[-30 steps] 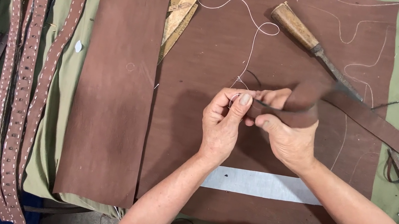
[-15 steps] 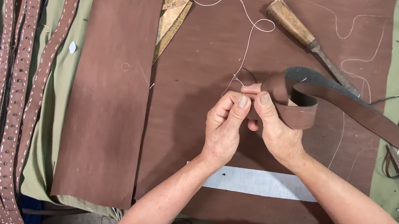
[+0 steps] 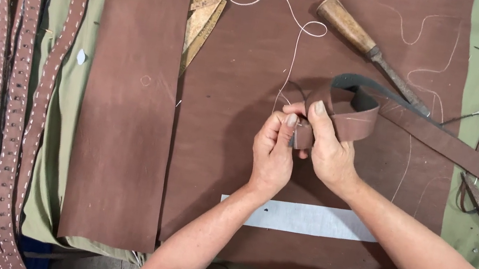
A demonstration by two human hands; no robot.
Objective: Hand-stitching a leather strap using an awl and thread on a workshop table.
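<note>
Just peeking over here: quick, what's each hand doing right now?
Left hand: closed, pinching the end of the strap.
Right hand: closed, gripping the same folded strap end.

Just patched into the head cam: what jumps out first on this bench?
At centre, the left hand and right hand pinch the folded end of a brown leather strap over a large brown leather sheet. A row of stitched belts lies at far left, and a wooden-handled tool rests above the hands.
</note>
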